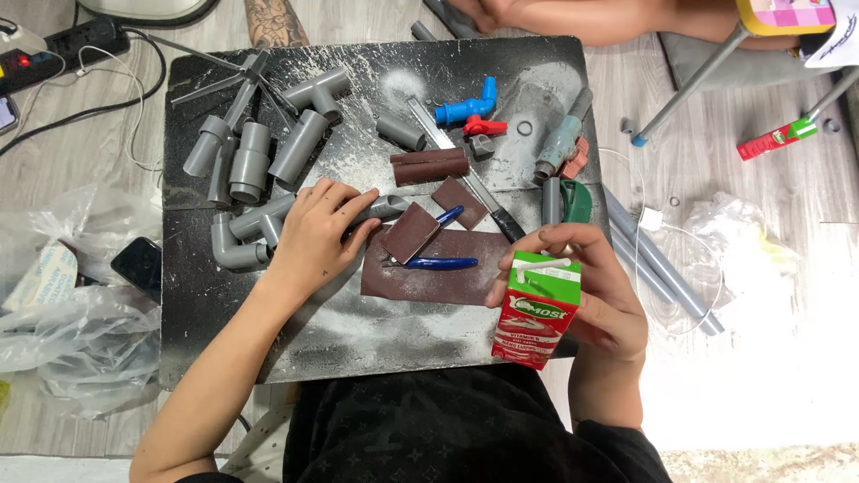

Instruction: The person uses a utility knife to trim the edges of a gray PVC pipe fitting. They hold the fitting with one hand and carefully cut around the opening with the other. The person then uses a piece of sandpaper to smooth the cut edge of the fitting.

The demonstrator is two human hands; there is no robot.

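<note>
- Left hand (315, 234) grips a grey pipe fitting (380, 210) on the dusty black board (376, 335).
- Right hand (586, 291) holds a red-and-green drink carton (537, 315) upright, well apart from the fitting.

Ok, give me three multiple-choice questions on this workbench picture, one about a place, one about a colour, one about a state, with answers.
1. Where does the left hand rest?
A on grey pipe fittings
B on the floor
C on the phone

2. What colour are the handles of the pliers?
A yellow
B blue
C green

3. What is the state of the drink carton?
A lying on the board
B crushed flat
C held upright in the right hand

Answers: 1 A, its fingers lie over the fittings; 2 B, both handles are blue; 3 C, fingers wrap it, straw up.
</note>
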